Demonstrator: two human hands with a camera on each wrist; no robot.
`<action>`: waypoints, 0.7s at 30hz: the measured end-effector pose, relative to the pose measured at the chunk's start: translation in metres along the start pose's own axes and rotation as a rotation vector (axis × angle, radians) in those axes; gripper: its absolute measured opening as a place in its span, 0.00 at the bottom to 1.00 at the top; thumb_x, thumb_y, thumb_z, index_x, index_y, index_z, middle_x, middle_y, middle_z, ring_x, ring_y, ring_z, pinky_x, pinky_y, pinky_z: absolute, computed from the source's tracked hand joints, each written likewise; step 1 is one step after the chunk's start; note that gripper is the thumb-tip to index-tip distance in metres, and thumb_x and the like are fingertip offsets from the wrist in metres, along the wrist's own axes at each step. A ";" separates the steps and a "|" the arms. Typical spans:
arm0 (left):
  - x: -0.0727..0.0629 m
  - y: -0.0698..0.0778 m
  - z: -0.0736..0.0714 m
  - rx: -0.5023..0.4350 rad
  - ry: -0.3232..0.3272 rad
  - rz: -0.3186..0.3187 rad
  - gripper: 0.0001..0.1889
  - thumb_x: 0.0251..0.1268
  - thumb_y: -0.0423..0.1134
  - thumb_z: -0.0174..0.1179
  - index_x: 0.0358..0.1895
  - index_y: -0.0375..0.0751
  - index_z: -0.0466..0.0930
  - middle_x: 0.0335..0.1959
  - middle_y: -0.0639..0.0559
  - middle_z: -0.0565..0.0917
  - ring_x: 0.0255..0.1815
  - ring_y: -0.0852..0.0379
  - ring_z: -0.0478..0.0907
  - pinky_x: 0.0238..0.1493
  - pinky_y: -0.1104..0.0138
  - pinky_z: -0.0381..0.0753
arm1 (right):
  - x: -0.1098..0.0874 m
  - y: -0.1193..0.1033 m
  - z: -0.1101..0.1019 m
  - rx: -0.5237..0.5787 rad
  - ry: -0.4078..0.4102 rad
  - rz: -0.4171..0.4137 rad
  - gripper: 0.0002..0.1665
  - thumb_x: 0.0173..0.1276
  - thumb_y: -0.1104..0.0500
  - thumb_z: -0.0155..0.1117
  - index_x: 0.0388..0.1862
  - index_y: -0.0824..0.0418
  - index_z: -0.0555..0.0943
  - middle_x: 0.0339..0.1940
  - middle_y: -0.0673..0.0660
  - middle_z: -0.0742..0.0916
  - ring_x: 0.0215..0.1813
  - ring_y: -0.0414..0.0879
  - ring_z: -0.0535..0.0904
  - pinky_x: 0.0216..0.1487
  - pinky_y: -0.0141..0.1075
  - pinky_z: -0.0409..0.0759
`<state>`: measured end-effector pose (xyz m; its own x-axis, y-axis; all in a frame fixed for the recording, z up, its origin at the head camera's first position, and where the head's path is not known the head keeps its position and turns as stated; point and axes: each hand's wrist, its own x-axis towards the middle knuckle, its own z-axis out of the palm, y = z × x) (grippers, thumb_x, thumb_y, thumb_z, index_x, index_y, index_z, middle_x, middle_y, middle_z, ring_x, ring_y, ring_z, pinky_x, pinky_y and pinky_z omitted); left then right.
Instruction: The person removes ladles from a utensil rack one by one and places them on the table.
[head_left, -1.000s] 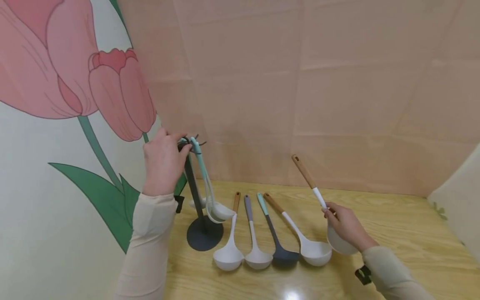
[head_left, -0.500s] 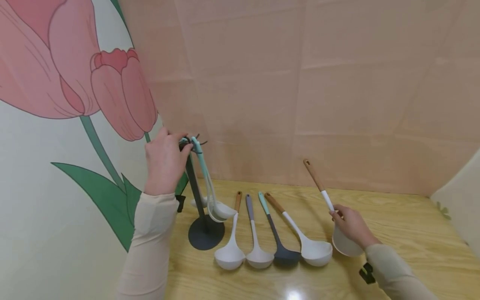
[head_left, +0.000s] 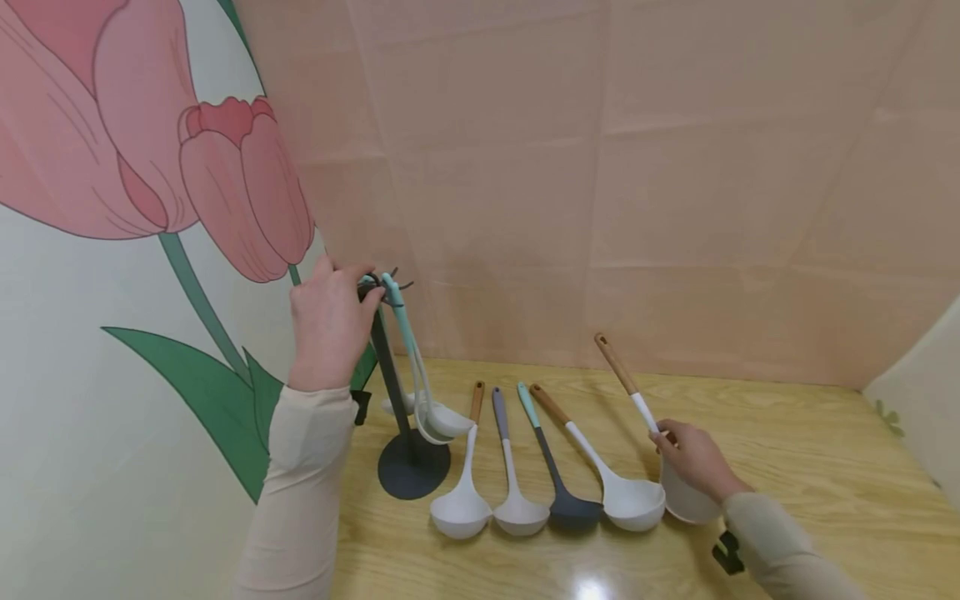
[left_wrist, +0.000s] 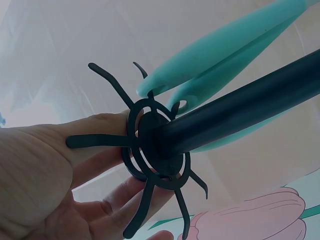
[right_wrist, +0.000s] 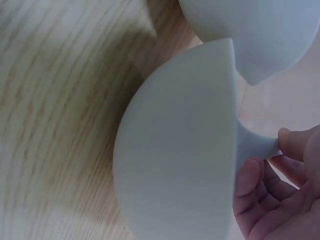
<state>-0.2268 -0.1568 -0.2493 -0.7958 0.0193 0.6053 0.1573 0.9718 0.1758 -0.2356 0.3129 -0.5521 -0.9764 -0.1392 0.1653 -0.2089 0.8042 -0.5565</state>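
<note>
My left hand (head_left: 330, 321) holds the top of a dark utensil stand (head_left: 414, 467), thumb and fingers about its hooked ring (left_wrist: 132, 120). Utensils with mint handles (left_wrist: 210, 55) hang from the hooks, pale bowls (head_left: 448, 422) low beside the post. Over on the right, my right hand (head_left: 697, 458) pinches the neck of a white ladle with a wooden handle (head_left: 617, 364). That ladle's bowl (right_wrist: 175, 145) is close over the table, beside the bowl of another white ladle (head_left: 633, 504); in the head view the hand partly covers it.
Left of the held ladle lies a row: a dark ladle with a mint handle (head_left: 574, 510), a pale ladle with a purple-grey handle (head_left: 521, 515) and a white wooden-handled ladle (head_left: 461, 512). A pinkish cloth (head_left: 675, 183) rises behind the wooden table (head_left: 810, 442); a tulip-printed wall (head_left: 240, 192) stands left.
My right hand shifted right with the ladle, then came back left and a little lower, bringing the bowl nearer the row. The left hand has kept its hold on the stand.
</note>
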 end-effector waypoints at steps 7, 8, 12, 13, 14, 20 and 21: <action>0.000 -0.001 0.000 -0.003 0.012 0.012 0.16 0.67 0.41 0.66 0.55 0.43 0.86 0.38 0.40 0.80 0.35 0.45 0.74 0.29 0.53 0.75 | -0.002 -0.006 0.006 -0.033 -0.051 0.020 0.11 0.74 0.60 0.59 0.45 0.69 0.82 0.27 0.54 0.86 0.28 0.44 0.77 0.30 0.41 0.74; 0.000 0.000 0.000 -0.002 0.014 0.015 0.16 0.67 0.41 0.67 0.55 0.42 0.86 0.39 0.40 0.81 0.35 0.44 0.75 0.29 0.53 0.75 | -0.003 -0.006 0.006 -0.034 -0.056 0.022 0.12 0.74 0.60 0.59 0.46 0.69 0.82 0.27 0.53 0.85 0.28 0.43 0.77 0.29 0.41 0.74; 0.000 0.000 0.000 0.000 0.016 0.018 0.15 0.66 0.41 0.67 0.54 0.43 0.87 0.40 0.40 0.80 0.35 0.44 0.76 0.27 0.53 0.75 | -0.004 -0.008 0.010 -0.033 -0.075 0.030 0.11 0.75 0.60 0.59 0.45 0.68 0.82 0.26 0.53 0.84 0.27 0.43 0.75 0.28 0.39 0.73; 0.000 0.000 0.000 0.001 0.015 0.018 0.15 0.66 0.41 0.67 0.54 0.43 0.87 0.40 0.40 0.80 0.35 0.44 0.76 0.27 0.53 0.75 | -0.004 -0.008 0.010 -0.028 -0.078 0.035 0.11 0.74 0.60 0.59 0.45 0.68 0.82 0.26 0.53 0.84 0.26 0.43 0.74 0.27 0.38 0.72; 0.000 0.000 0.000 0.001 0.013 0.016 0.15 0.67 0.41 0.67 0.54 0.43 0.86 0.40 0.40 0.80 0.35 0.44 0.75 0.27 0.53 0.75 | -0.004 -0.009 0.011 -0.028 -0.085 0.039 0.11 0.75 0.60 0.59 0.45 0.68 0.82 0.26 0.53 0.83 0.26 0.43 0.74 0.27 0.38 0.72; 0.000 0.001 0.000 -0.006 0.008 0.008 0.15 0.69 0.41 0.65 0.55 0.41 0.86 0.39 0.40 0.80 0.35 0.44 0.75 0.28 0.53 0.76 | -0.010 -0.015 0.013 -0.029 -0.105 0.060 0.11 0.74 0.60 0.59 0.44 0.67 0.83 0.24 0.52 0.82 0.25 0.42 0.73 0.25 0.37 0.71; 0.000 0.002 0.000 -0.010 0.008 0.006 0.15 0.69 0.40 0.64 0.56 0.41 0.86 0.39 0.40 0.80 0.36 0.44 0.75 0.29 0.53 0.76 | -0.011 -0.016 0.013 -0.028 -0.106 0.060 0.10 0.73 0.61 0.60 0.44 0.67 0.83 0.24 0.52 0.82 0.25 0.42 0.74 0.25 0.37 0.72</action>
<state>-0.2265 -0.1553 -0.2489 -0.7903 0.0236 0.6123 0.1680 0.9693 0.1795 -0.2225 0.2940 -0.5551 -0.9877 -0.1500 0.0444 -0.1500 0.8284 -0.5397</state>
